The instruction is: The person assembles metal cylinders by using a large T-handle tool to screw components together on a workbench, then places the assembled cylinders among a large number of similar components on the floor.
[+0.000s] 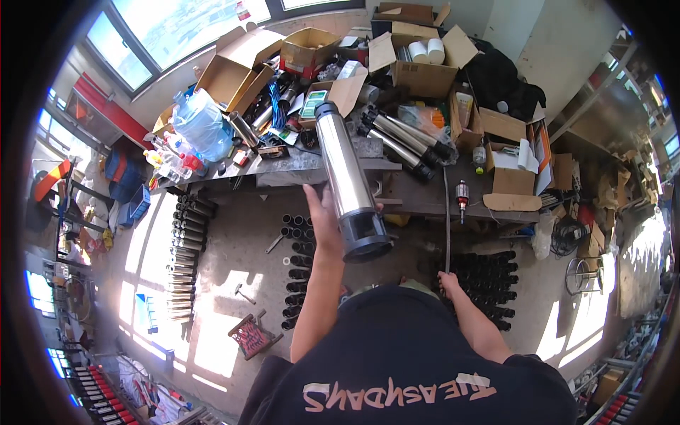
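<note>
In front of my body, my left hand [326, 218] is wrapped round a shiny metal cylinder [346, 166] with black end caps. It is tilted, its lower black end open-sided and nearest me, its upper end over the workbench edge. My right hand [448, 283], lower and to the right, grips the near end of a long thin metal rod [447, 219]. The rod's far end reaches the workbench [418, 197]. Several similar metal cylinders [405, 138] lie side by side on the bench, just beyond the rod.
Open cardboard boxes [423, 78] crowd the back of the bench. A red-and-silver tool [462, 197] stands near its front edge. On the floor are rows of black cylinders [485, 283], stacked metal tubes [185, 265], a small stool [253, 335] and a hammer [244, 292].
</note>
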